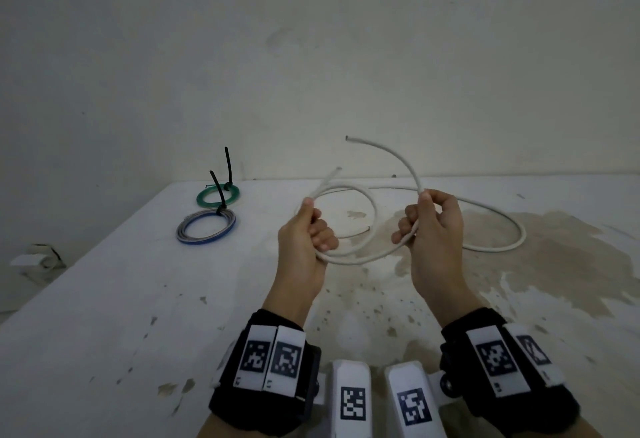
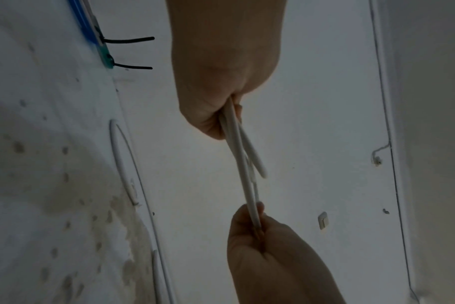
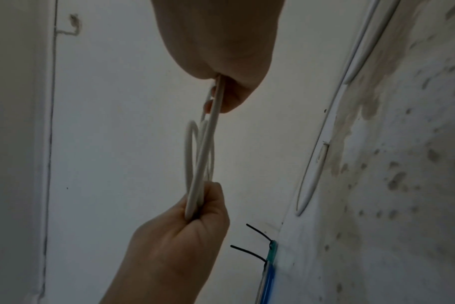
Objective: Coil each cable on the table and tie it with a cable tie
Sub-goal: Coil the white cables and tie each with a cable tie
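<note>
We find both hands closed on the white cable [image 1: 360, 253] above the tabletop [image 1: 104, 299]: left hand [image 1: 304, 233] clamping the gathered loops, right hand [image 1: 433, 226] pinching the next turn. We judge it light but springy; hold it at the crossing. Its tail trails rightward.
</note>
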